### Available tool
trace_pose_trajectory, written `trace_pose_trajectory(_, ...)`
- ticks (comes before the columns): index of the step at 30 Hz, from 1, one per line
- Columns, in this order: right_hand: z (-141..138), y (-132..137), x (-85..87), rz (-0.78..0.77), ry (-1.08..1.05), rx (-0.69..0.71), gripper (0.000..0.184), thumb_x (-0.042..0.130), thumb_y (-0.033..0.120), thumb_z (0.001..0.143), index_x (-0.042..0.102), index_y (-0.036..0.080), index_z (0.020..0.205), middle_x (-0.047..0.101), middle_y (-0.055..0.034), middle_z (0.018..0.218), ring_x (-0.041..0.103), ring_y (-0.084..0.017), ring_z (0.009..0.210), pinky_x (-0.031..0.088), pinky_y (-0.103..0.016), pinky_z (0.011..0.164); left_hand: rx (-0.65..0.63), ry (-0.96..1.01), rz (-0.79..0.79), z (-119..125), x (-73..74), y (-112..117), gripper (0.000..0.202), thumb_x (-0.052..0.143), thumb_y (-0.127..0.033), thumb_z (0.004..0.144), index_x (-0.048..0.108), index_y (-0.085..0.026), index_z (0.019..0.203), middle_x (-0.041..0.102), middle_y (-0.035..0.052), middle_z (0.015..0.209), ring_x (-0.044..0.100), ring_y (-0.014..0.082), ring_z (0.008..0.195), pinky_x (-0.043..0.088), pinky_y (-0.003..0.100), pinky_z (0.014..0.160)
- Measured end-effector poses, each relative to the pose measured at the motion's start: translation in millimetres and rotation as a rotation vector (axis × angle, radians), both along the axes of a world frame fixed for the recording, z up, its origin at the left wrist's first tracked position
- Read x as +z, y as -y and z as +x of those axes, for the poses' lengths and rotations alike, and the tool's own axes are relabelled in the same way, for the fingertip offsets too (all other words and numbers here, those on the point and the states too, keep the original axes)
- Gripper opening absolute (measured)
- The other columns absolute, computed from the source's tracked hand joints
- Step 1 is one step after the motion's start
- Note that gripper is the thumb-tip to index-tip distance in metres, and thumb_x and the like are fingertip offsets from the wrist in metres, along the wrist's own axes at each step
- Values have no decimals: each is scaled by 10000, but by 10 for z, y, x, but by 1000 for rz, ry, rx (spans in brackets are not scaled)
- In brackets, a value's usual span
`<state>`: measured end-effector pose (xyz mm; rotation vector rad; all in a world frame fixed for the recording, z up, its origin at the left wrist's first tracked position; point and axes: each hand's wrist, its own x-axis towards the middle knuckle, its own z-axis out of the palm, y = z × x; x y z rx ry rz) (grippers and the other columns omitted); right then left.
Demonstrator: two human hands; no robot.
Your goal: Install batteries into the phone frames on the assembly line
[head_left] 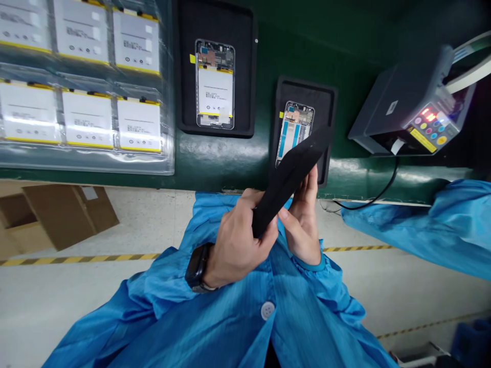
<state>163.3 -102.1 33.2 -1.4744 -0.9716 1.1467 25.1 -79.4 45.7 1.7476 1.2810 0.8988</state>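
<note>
While the left hand [238, 240] curls around the near end of a tilted black tray [293, 166] over the near edge of the green counter [222, 166], the right hand [305, 225] supports its right side half-curled, firmness unclear. Handling this tray seems the step; moving it calls for clearing the open phone [287, 138] just beyond. Batteries [89, 118] sit left, cardboard [74, 214] on the floor [141, 301].

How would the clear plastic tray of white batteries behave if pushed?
The clear moulded plastic tray may flex, since its walls look thin. Lying broad and flat on the glossy green tabletop, it probably won't tip. The white rectangular batteries sit in separate pockets, so likely shift little.
</note>
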Motion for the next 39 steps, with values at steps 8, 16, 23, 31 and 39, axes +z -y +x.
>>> trace_pose_trajectory(8,-17,-14,-24,9,-43,6,981,651,602,971,29,414,1706,155,55,1782,255,-251,1625,295,-515,1324,-2,13,10,2,5,2,414,680,-117,883,507,-255,1234,691,10,1029,746,172,861,584,258,695)
trace_pose_trajectory(16,-15,-29,-5,-30,-32,-16,1013,680,680,916,81,442,1698,141,85,1781,261,-254,1623,303,-473,1327,13,-2,11,7,-8,12,422,691,-129,871,504,-260,1226,684,14,1017,743,182,850,594,274,696)
trace_pose_trajectory(23,4,-35,15,-75,-27,-14,1089,716,712,872,48,458,1695,112,91,1785,252,-253,1625,326,-456,1315,11,27,-16,-21,25,7,419,683,-128,880,494,-255,1232,676,21,1058,737,172,878,596,269,716)
trace_pose_trajectory(31,130,-30,-62,-53,-108,36,1209,856,582,824,40,430,1702,222,13,1770,298,-253,1609,317,-472,1313,-31,115,-64,-86,-29,-2,387,680,-167,911,475,-245,1229,670,2,1010,710,141,821,570,241,699)
trace_pose_trajectory(39,144,-38,-47,-43,-35,28,1187,854,531,849,53,370,1709,300,-36,1744,330,-255,1597,310,-534,1308,76,-13,-101,-74,-68,23,371,704,-276,898,497,-231,1203,664,-3,964,697,153,812,561,257,685)
